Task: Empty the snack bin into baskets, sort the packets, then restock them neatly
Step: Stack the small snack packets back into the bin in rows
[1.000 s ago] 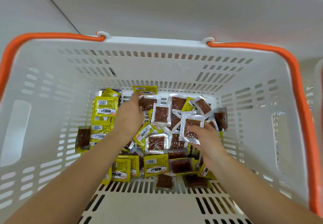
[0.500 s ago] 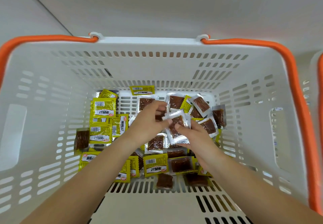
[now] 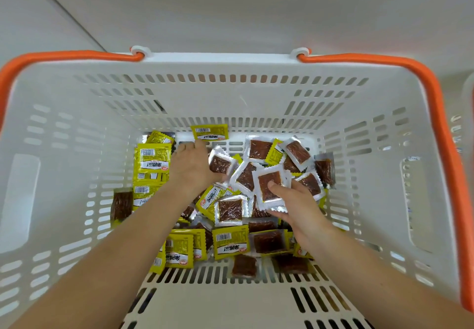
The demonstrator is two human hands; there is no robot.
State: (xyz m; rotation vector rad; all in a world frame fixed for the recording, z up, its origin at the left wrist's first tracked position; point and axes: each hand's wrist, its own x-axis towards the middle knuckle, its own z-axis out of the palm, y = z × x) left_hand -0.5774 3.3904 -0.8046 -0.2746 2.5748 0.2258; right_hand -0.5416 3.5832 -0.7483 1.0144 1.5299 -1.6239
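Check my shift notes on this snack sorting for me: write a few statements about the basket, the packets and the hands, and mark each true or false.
1. The white slotted plastic basket has orange handles. True.
2. The right hand holds a stack of silver-edged packets showing brown snack. True.
3. The left hand rests outside the basket. False: it reaches down among the packets inside it.
4. All the packets are yellow. False: yellow printed packets lie mostly on the left, silver-edged brown ones mostly on the right.
5. The basket is full to the rim. False: packets cover only its floor.
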